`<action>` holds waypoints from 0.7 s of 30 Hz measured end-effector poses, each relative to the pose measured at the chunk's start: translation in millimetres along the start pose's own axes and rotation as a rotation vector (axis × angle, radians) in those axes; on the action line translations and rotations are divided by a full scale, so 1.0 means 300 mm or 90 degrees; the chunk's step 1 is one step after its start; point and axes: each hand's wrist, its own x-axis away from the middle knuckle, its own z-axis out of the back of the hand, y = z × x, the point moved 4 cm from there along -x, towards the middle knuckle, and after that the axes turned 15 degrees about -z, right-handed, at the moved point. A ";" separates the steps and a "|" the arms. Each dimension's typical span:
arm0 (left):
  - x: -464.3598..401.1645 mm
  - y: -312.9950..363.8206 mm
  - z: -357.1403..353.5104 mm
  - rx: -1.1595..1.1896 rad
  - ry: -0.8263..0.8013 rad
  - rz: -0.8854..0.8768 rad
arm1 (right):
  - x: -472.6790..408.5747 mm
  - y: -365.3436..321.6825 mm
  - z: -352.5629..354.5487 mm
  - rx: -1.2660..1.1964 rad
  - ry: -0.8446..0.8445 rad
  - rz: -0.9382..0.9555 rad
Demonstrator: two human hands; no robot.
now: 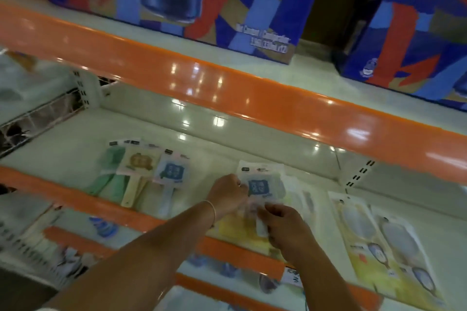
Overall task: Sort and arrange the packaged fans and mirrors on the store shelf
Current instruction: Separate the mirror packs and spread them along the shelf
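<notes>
Two hands: both work on one clear-packaged fan with a blue square print [258, 188], just right of frame centre on the cream shelf [75, 156].
Left hand [228, 193]: fingers curled round the pack's left edge, holding it.
Right hand [283, 222]: fingers pinching the pack's lower end near the white handle; the blur hides the exact contact.
Sorted row: to the left of centre lie a green packaged fan [111, 174], a cream packaged fan with a bear print [136, 171] and a second blue-print packaged fan [171, 177], side by side and overlapping, handles toward the orange shelf lip [106, 206].
Other stock: yellow-backed flat packs with oval shapes [386, 242] at lower right, possibly the mirrors; more pale packs sit under the held fan.
Doing it well: I judge the held fan belongs with its blue twin; lift it free of the pile, carry it flat, then lay it handle-forward, header card lined up with the row.
</notes>
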 end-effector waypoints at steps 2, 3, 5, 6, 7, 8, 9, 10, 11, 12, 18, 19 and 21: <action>0.007 -0.068 0.078 -0.013 0.006 0.010 | -0.015 -0.016 -0.104 -0.002 -0.004 -0.010; 0.010 -0.099 0.118 -0.027 0.011 0.014 | -0.021 -0.025 -0.155 0.001 -0.002 -0.015; 0.019 -0.157 0.197 -0.056 0.015 0.020 | -0.032 -0.048 -0.253 -0.002 -0.009 -0.016; 0.023 -0.186 0.234 -0.068 0.015 0.024 | -0.034 -0.059 -0.300 -0.008 -0.020 -0.015; 0.027 -0.210 0.271 -0.089 0.014 0.025 | -0.033 -0.070 -0.346 -0.016 -0.034 -0.013; 0.031 -0.232 0.310 -0.118 0.015 0.025 | -0.031 -0.081 -0.390 -0.024 -0.049 -0.013; 0.035 -0.250 0.348 -0.144 0.021 0.024 | -0.028 -0.091 -0.433 -0.029 -0.059 -0.016; 0.037 -0.270 0.384 -0.159 0.031 0.028 | -0.025 -0.101 -0.474 -0.028 -0.061 -0.020; 0.038 -0.288 0.415 -0.166 0.041 0.033 | -0.022 -0.111 -0.512 -0.023 -0.059 -0.024; 0.039 -0.307 0.444 -0.167 0.049 0.036 | -0.022 -0.122 -0.549 -0.018 -0.056 -0.024; 0.054 -0.392 0.577 -0.127 0.117 0.044 | -0.027 -0.190 -0.735 -0.039 -0.078 -0.026; 0.060 -0.402 0.591 -0.118 0.126 0.045 | -0.026 -0.200 -0.756 -0.045 -0.079 -0.023; 0.070 -0.421 0.612 -0.105 0.142 0.031 | -0.024 -0.210 -0.778 -0.032 -0.060 -0.017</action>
